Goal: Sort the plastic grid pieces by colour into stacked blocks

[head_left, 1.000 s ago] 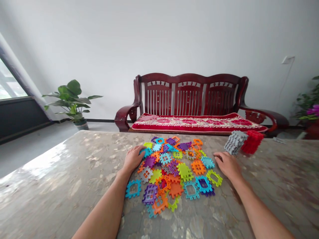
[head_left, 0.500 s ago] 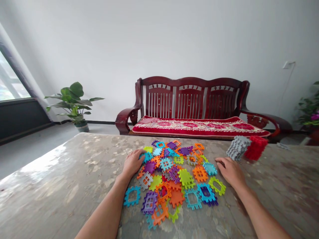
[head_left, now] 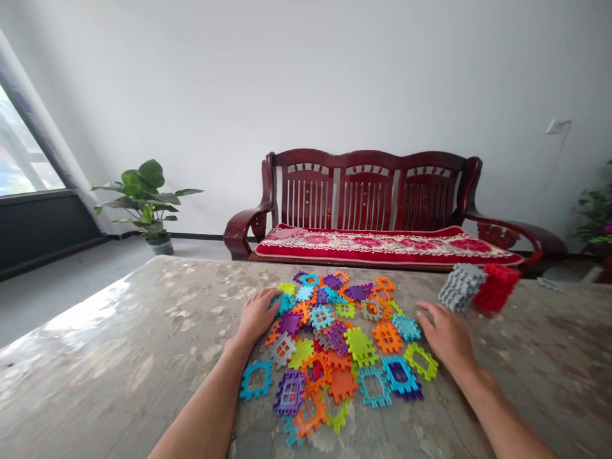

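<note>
Left hand: at blue tile; pinching or not, I cannot tell.
Right hand: fingers loosely spread; grey stack just beyond.

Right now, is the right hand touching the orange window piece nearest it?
Apart. The head view shows tabletop and a light-blue piece between the right hand and the orange window piece.

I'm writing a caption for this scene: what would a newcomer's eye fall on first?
Probably the jumble of bright plastic pieces on the table, spread between the left hand and the right hand. Next might come the dark red wooden bench behind the table, with its flowered red seat cover. The grey stack and red stack, side by side beyond the right hand, also stand out.
</note>
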`<state>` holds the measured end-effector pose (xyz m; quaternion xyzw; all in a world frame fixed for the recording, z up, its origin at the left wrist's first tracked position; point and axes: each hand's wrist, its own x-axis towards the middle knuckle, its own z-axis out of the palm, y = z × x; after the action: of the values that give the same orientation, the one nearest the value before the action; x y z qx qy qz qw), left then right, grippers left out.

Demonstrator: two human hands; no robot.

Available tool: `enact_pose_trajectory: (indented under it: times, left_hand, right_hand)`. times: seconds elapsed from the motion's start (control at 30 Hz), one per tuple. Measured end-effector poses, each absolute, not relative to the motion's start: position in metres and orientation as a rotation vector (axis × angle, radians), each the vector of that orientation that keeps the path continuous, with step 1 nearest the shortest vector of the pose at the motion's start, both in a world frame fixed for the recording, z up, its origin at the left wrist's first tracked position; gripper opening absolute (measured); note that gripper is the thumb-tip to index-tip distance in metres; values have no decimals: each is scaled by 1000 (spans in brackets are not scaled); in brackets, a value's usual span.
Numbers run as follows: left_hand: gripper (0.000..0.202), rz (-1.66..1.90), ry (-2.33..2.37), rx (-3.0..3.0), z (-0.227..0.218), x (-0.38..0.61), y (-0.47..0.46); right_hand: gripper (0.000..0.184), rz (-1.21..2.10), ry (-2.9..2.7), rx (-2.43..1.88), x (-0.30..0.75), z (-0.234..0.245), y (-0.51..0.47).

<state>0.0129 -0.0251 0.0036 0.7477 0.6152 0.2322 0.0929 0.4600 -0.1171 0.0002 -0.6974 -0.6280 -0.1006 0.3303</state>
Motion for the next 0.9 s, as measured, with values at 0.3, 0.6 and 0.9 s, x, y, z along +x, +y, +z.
enact_pose_trajectory:
  times: [0.3,0.6,0.9]
  left_hand:
    - [34,686,1837,2231,3,13,-26]
    - [36,685,1835,2250,4,14,-27]
    - [35,693,1853,2265,3,14,-26]
  right_hand:
    - [22,62,-2103,-1198,306,59,-133]
    - [50,122,-2649,-817,227,71,-118]
    - [27,40,-2727,-774,216,56,-111]
